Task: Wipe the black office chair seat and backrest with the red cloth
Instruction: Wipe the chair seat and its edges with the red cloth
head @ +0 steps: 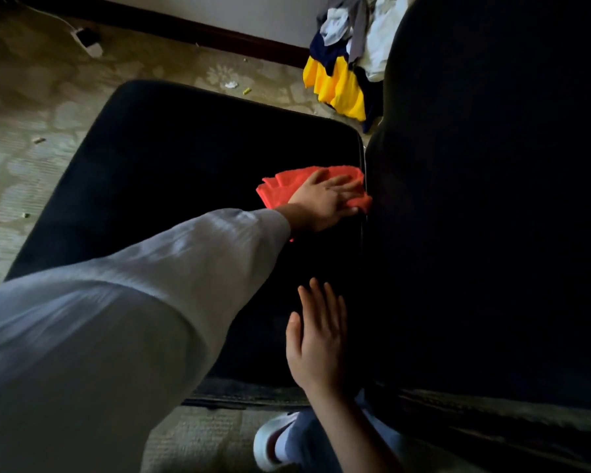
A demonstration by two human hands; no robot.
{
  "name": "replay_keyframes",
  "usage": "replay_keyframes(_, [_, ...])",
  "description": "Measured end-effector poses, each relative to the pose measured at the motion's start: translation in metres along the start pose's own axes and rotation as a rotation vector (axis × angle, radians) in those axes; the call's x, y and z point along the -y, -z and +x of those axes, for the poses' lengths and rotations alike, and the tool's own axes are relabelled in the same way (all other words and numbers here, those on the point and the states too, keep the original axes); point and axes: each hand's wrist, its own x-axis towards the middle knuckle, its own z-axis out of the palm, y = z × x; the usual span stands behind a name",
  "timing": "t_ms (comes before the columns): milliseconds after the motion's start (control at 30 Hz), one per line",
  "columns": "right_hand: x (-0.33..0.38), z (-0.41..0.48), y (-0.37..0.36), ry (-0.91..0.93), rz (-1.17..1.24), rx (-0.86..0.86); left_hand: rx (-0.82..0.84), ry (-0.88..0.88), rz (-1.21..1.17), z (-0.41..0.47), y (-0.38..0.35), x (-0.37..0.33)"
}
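The black office chair seat [171, 172] fills the middle of the view, and its black backrest [492, 199] rises at the right. The red cloth [280, 184] lies crumpled on the seat, right at the seam with the backrest. My left hand [325, 203], in a long grey sleeve, presses down on the cloth with fingers pointing at the backrest. My right hand [318, 339] rests flat on the near part of the seat, fingers spread, holding nothing.
A heap of yellow, blue and white clothes [342, 87] lies on the floor behind the chair by the wall. A white plug adapter with a cable [89, 40] sits far left. Small scraps dot the patterned carpet [31, 131]. My white shoe [273, 442] shows below.
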Motion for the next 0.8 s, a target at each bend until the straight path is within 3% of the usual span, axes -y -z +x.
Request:
replay_keyframes(233, [0.004,0.000,0.008,-0.035,0.093,-0.012,0.061,-0.167,-0.011,-0.051,-0.017,-0.024])
replay_keyframes(533, [0.014,-0.026,0.037,-0.136,0.171,-0.037,0.143,-0.316,0.220,-0.133,-0.031,-0.056])
replay_keyframes(800, [0.032,-0.020,0.050,-0.151,0.117,0.092,0.091,-0.374,0.042,-0.235,-0.044,-0.044])
